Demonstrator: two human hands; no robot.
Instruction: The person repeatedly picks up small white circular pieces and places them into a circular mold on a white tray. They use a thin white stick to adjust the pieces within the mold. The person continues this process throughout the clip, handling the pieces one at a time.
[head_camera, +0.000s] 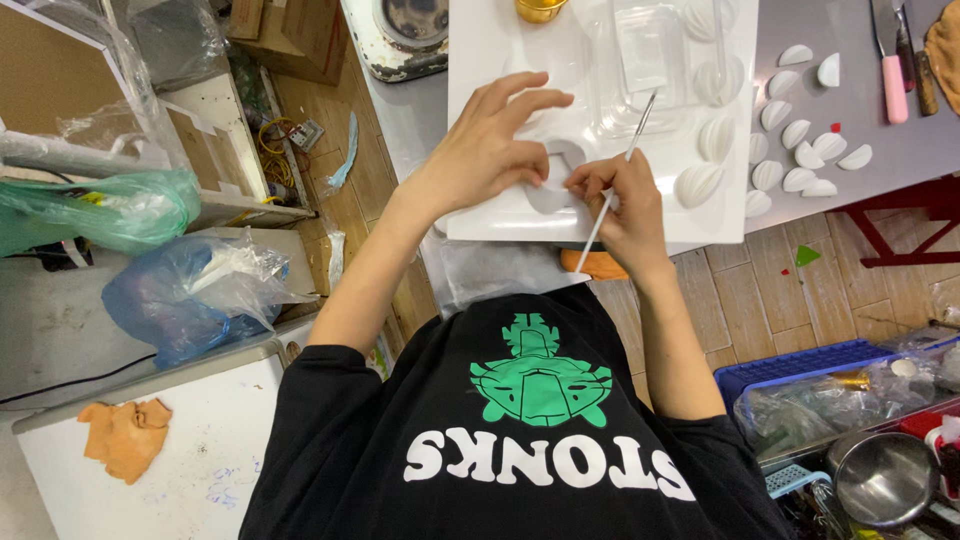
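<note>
1. Presently mid-work: left hand (480, 160) pressing a round white dough wrapper (556, 180) flat on the white tray (490, 60), thumb and forefinger pinching its edge, remaining fingers spread and lifted.
2. Right hand (625, 205) closed around a thin metal stick (615, 185), fingers pressed together on the shaft, lower tip slanting towards the body, hand touching the wrapper's right edge.
3. Judged as partly done: several pleated white dumplings (700, 183) already lined along the tray's right side; more small white folded pieces (800, 155) lying on the grey surface (850, 100) just beside the tray. Current wrapper not yet folded shut.
4. Surroundings: clear plastic container (650, 50) and gold-coloured cup (540, 8) at the tray's far end; pink-handled knife (893, 85) further right; blue plastic bag (190, 290) and green bag (110, 210) well apart on the left; steel bowl (885, 478) and blue crate (800, 365) lower right.
5. Obstructions: none seen between hands and wrapper; filling source cannot be told.
</note>
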